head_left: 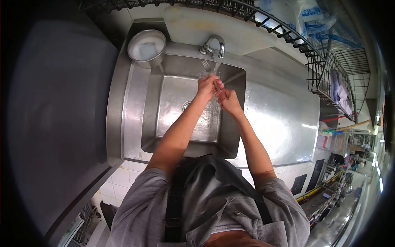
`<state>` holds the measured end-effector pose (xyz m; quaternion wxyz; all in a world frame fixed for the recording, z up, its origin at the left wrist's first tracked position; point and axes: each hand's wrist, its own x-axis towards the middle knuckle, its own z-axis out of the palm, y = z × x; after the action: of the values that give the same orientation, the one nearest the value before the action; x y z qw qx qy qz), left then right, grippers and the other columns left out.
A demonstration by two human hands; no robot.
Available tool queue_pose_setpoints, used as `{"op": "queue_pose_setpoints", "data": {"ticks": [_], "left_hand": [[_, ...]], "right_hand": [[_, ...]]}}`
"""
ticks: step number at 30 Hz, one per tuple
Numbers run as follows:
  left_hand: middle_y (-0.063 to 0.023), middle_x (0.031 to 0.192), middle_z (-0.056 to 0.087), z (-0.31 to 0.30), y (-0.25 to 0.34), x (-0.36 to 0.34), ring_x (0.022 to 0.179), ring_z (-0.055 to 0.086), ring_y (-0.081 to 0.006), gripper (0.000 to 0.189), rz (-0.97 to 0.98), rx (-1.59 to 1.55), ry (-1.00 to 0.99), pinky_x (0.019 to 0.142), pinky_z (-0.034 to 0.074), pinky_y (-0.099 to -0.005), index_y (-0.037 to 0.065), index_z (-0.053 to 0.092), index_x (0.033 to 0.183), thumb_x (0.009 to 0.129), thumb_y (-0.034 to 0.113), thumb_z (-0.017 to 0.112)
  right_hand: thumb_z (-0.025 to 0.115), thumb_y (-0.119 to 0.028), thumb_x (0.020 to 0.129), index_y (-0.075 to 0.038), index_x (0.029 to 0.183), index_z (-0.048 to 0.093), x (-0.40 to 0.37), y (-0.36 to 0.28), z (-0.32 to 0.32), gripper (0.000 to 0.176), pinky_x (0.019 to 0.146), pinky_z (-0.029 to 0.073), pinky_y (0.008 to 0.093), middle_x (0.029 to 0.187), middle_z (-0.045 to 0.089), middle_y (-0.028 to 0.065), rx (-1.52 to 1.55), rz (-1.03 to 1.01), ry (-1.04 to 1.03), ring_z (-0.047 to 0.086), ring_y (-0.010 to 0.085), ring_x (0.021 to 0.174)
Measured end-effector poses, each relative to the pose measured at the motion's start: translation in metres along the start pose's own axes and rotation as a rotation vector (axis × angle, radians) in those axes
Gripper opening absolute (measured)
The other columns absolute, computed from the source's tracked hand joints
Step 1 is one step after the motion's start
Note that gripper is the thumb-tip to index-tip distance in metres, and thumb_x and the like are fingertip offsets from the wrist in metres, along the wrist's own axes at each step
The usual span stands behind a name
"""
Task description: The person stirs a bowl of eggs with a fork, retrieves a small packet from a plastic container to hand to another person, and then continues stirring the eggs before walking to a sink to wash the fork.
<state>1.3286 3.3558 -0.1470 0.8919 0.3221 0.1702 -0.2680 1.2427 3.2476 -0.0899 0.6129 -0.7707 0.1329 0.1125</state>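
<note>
A metal fork [205, 64] points its tines up and away from me near the far wall of the sink [168, 107]. Water runs from the curved tap [221, 47] beside the tines and splashes over my fingers. My left hand [207, 85] is closed around the fork's middle, hiding much of it. Just to the right and nearer to me, my right hand [228, 100] is closed at the handle end, its fingertips close to the left hand's. Both hands are above the basin.
A round metal pot [147, 47] holding whitish liquid and a pale block stands at the sink's far left corner. A steel counter [279, 119] extends to the right. Black wire racks [329, 78] hang above, with plastic bags [312, 20] and cloths [340, 92].
</note>
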Motion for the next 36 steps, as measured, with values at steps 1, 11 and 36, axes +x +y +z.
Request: {"op": "queue_pose_setpoints", "data": {"ticks": [1, 11, 36], "left_hand": [[-0.0129, 0.077, 0.065, -0.005, 0.002, 0.004, 0.062, 0.066, -0.0251, 0.02, -0.014, 0.018, 0.029, 0.058, 0.058, -0.036, 0.002, 0.061, 0.089, 0.098, 0.02, 0.058], [-0.0085, 0.078, 0.063, 0.008, 0.026, -0.019, 0.065, 0.059, -0.0195, 0.025, -0.077, 0.052, -0.098, 0.07, 0.055, -0.0347, 0.003, 0.064, 0.101, 0.102, 0.025, 0.053], [-0.0045, 0.078, 0.062, 0.005, 0.012, -0.027, 0.064, 0.059, -0.0143, 0.007, 0.14, 0.105, -0.157, 0.058, 0.048, -0.0279, 0.002, 0.062, 0.099, 0.097, 0.008, 0.058]], "right_hand": [[0.048, -0.01, 0.1, 0.001, 0.084, 0.061, -0.001, 0.004, 0.002, 0.024, 0.038, 0.034, 0.0258, 0.059, 0.053, 0.0018, -0.035, -0.021, -0.02, 0.045, 0.008, 0.043], [0.049, -0.009, 0.099, 0.005, 0.091, 0.062, 0.004, -0.001, -0.004, 0.021, 0.045, 0.045, 0.0283, 0.064, 0.06, 0.006, -0.252, -0.046, -0.089, 0.058, 0.0133, 0.05], [0.056, -0.015, 0.095, 0.007, 0.085, 0.067, 0.104, -0.054, 0.003, 0.027, 0.051, 0.052, 0.0351, 0.075, 0.068, 0.013, -0.027, -0.057, 0.003, 0.065, 0.0196, 0.06]]}}
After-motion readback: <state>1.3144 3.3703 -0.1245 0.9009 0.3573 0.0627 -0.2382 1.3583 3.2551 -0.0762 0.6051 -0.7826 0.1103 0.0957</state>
